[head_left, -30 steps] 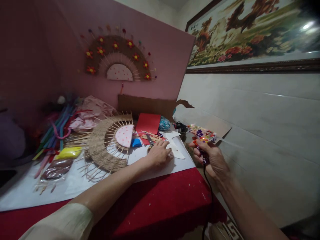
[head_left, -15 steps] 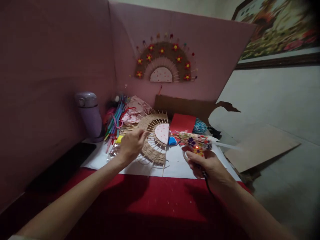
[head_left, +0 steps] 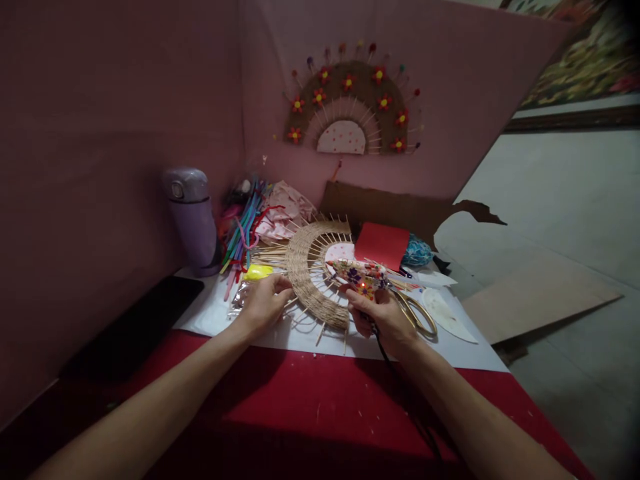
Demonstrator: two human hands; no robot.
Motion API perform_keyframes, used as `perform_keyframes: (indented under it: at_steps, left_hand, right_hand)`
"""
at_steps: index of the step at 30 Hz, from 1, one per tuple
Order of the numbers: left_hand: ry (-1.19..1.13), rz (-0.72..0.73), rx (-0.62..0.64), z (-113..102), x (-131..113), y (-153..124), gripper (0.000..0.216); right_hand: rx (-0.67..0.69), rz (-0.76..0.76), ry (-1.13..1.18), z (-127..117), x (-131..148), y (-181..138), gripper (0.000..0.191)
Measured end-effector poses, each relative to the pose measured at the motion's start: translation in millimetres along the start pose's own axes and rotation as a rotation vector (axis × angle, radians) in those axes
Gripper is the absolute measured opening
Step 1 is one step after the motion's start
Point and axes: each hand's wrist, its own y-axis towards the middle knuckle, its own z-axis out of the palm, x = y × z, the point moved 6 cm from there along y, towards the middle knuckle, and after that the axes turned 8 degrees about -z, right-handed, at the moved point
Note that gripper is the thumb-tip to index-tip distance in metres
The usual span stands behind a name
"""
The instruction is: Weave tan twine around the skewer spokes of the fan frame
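Note:
A half-round jute and wooden-stick fan piece [head_left: 307,277] with a pink dotted centre lies on white paper [head_left: 300,330] on the red tablecloth. My left hand [head_left: 264,303] rests on its left edge, fingers curled round the stick ends. My right hand [head_left: 383,317] is closed on a flower-patterned glue gun [head_left: 357,275], its nozzle pointing left over the fan's inner arc. A black cord [head_left: 400,380] runs from the gun toward me.
Gold-handled scissors [head_left: 417,313] and white paper cut-outs [head_left: 447,313] lie right of my right hand. A purple flask [head_left: 193,220], coloured pipe cleaners [head_left: 243,230], a red card [head_left: 381,245] and teal yarn [head_left: 417,252] stand behind. A black phone [head_left: 137,327] lies left. A finished fan [head_left: 353,110] hangs on the pink board.
My right hand brought the glue gun left and down onto the fan piece. My left hand shifted from the paper to the fan's left edge. The view swung left.

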Motion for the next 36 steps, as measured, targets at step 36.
perform_keyframes:
  at_steps: [36]
  left_hand:
    - [0.8,1.063,0.129,71,-53,-35,0.017]
  right_hand:
    - [-0.448,-0.251,-0.604,-38,4,-11,0.026]
